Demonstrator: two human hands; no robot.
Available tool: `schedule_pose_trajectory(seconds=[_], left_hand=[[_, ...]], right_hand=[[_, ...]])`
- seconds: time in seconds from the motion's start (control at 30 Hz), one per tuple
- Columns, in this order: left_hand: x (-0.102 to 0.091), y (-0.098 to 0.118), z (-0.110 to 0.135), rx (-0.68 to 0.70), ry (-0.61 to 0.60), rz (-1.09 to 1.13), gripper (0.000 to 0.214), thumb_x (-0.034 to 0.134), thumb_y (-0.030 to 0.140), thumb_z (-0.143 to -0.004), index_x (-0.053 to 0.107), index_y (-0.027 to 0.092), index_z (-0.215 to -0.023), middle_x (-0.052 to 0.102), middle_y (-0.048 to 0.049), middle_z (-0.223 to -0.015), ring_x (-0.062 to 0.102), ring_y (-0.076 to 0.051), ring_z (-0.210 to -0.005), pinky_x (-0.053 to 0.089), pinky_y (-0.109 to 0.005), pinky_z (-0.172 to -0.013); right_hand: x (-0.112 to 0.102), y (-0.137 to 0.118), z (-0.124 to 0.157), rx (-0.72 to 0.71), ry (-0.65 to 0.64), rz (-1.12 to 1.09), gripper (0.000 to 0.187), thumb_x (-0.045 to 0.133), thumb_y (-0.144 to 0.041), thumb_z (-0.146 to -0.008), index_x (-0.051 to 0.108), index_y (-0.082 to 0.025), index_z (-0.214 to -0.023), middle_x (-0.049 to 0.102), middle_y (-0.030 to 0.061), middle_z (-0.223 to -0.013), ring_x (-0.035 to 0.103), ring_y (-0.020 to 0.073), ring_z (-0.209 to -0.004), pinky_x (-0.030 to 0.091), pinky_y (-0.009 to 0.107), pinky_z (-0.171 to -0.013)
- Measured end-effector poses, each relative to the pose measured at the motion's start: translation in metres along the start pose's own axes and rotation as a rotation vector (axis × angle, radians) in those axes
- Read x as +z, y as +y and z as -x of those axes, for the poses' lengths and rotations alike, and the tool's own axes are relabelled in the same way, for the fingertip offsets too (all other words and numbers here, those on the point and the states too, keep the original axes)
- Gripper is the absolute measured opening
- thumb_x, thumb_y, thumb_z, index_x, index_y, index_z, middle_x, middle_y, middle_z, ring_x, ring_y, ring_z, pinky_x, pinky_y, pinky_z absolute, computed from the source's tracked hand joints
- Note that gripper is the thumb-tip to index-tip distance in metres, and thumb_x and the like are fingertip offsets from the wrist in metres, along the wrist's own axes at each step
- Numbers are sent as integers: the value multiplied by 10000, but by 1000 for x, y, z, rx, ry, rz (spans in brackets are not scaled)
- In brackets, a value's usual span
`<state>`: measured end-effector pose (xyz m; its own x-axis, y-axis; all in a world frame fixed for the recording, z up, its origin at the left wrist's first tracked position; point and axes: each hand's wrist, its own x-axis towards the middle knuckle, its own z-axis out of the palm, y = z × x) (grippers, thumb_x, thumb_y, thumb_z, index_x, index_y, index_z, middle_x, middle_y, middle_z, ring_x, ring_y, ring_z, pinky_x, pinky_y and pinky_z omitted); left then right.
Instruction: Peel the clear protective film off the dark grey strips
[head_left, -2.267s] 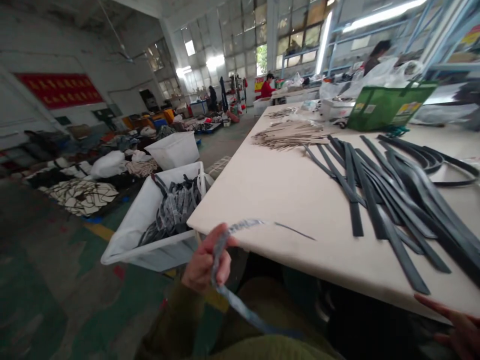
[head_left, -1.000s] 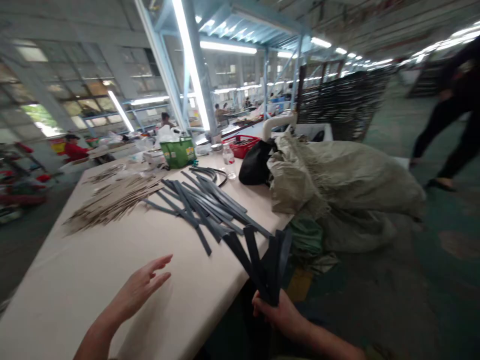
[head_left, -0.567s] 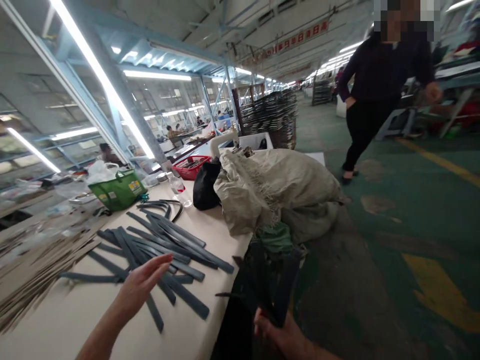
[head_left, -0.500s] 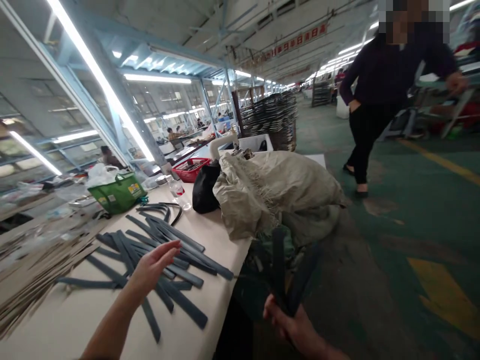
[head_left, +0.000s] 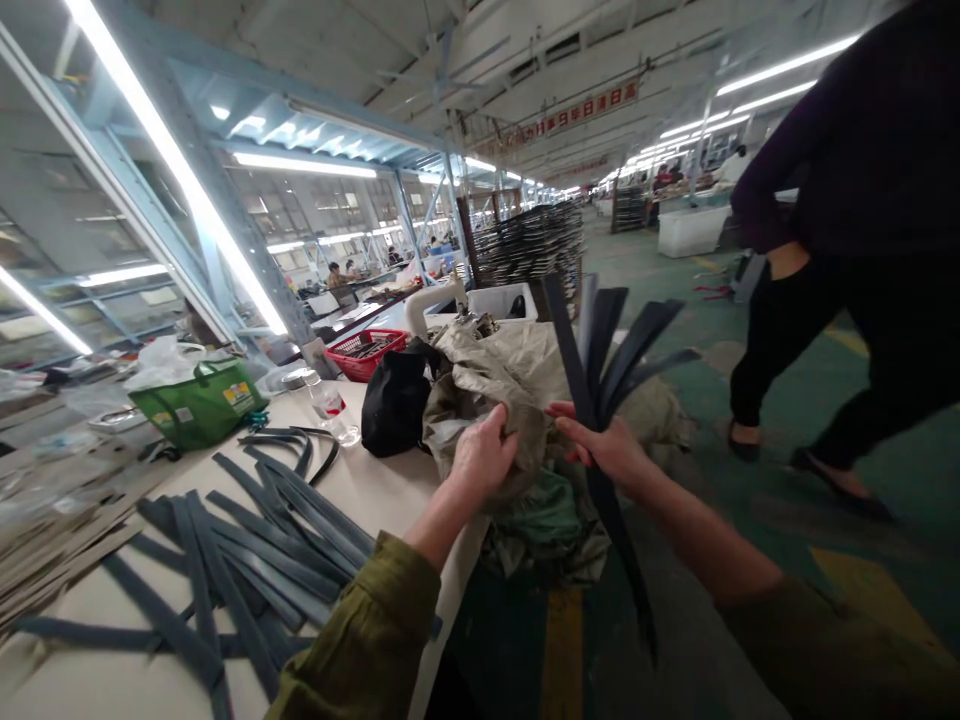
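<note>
A fanned bunch of dark blue-grey strips is gripped in my right hand, held up beyond the table's edge. My left hand is closed on the edge of a large beige woven sack, which lies slumped at the table's far end. Its mouth appears partly drawn open, with something pale inside. Many more loose strips lie crisscrossed on the pale tabletop, left of my left forearm. Green cloth-like material hangs below the sack.
A black bag, a clear bottle, a red basket and a green bag stand along the table. Close on the right, a person in dark clothes walks along the green floor. A tall stack stands behind the sack.
My left hand has moved from above the loose strips to the sack and taken hold of its edge. My right hand has raised the bunch. The person has come closer.
</note>
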<state>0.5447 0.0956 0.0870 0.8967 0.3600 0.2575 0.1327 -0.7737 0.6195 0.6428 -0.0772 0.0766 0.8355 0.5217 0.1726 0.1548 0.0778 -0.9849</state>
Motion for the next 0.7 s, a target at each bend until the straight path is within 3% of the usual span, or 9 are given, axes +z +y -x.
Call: schedule_pose_trajectory(seconds=[0.07,0.13,0.2,0.27,0.33,0.43,0.57,0.7], left_hand=[[11,13,-4,219,-59,-264,266,561,231,-856,587,189,-1117,720,-91,-937,659,-262,-940,455,-407,-926],[18,18,-7,356,-108,-389,289,565,203,-849,592,173,-1135,721,-115,-1006,646,-276,-1004,421,-436,-986],[22,16,-9,430,-150,-402,318,598,243,-843,607,157,-1148,712,-135,-1075,629,-295,-1057,409,-456,-1009],[24,9,-10,458,-188,-270,408,622,334,-849,602,152,-1213,700,-134,-1147,623,-287,-1084,438,-416,-990],[22,1,-12,437,-223,-53,438,580,408,-886,607,170,-1254,707,-96,-1163,645,-239,-1049,476,-333,-934],[18,-13,-22,274,-197,87,378,455,430,-952,715,197,-1095,756,-22,-992,683,-171,-885,505,-240,-792],[14,-31,-56,74,-63,-45,414,403,382,-969,733,142,-1035,755,-64,-921,683,-190,-859,506,-263,-766],[21,-40,-97,45,-119,-190,277,521,263,-918,729,155,-1066,742,-104,-1037,661,-237,-1021,478,-320,-914]], right_hand=[[5,-3,-28,12,-41,24,592,814,-493,-636,710,-161,-1116,664,-17,-674,428,76,-410,519,263,-458],[10,0,-50,19,-78,54,516,856,-436,-573,747,-143,-983,640,-29,-602,472,100,-431,469,238,-419],[12,6,-67,13,-91,79,422,879,-364,-519,760,-128,-849,621,-35,-552,517,125,-468,448,233,-433],[8,12,-78,-9,-47,82,382,873,-329,-497,757,-121,-795,639,-26,-570,570,154,-542,473,253,-507],[-2,16,-83,-40,39,59,404,850,-362,-520,749,-118,-826,678,-3,-650,619,187,-644,503,283,-605],[-25,16,-83,-77,168,7,459,818,-442,-573,723,-127,-894,699,20,-735,648,214,-726,514,307,-673],[-48,12,-76,-90,235,-58,461,812,-495,-607,700,-167,-911,704,31,-765,670,231,-742,530,302,-647],[-52,15,-70,-67,248,-103,465,809,-520,-608,688,-176,-896,703,36,-754,681,238,-726,546,308,-630]])
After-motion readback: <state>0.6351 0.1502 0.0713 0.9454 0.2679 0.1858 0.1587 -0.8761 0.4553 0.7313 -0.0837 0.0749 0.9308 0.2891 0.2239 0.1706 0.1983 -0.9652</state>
